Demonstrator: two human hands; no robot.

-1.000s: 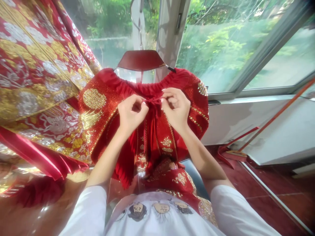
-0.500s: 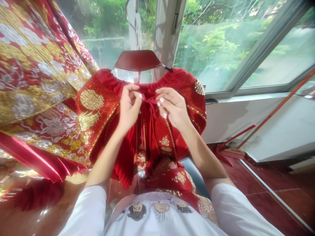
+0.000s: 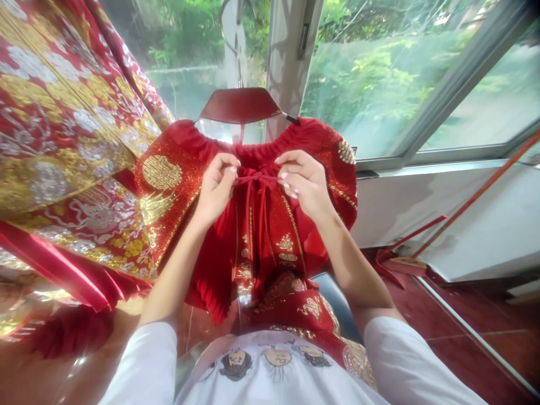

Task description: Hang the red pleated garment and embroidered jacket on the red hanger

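Observation:
A red garment [image 3: 169, 146] with gold embroidery and a gathered neckline hangs in front of me from a dark red hanger [image 3: 240, 105]. At its front neckline a red drawstring [image 3: 257, 178] forms a bow or knot, with its loose ends hanging down. My left hand [image 3: 219, 183] pinches the left side of the drawstring between thumb and fingers. On the other side, my right hand [image 3: 302, 183] is closed on the string's right part. Between the two hands the string is stretched out sideways.
Gold and silver patterned red fabric [image 3: 63, 124] hangs at the left. Behind the hanger is a window frame [image 3: 291, 67]. A red-handled broom [image 3: 405, 261] and dustpan stand at the right wall. More red embroidered cloth [image 3: 304, 306] lies close to my shirt.
My hands have moved apart, drawing the drawstring outward, and the knot between them now sits more openly in view. The camera view has shifted slightly.

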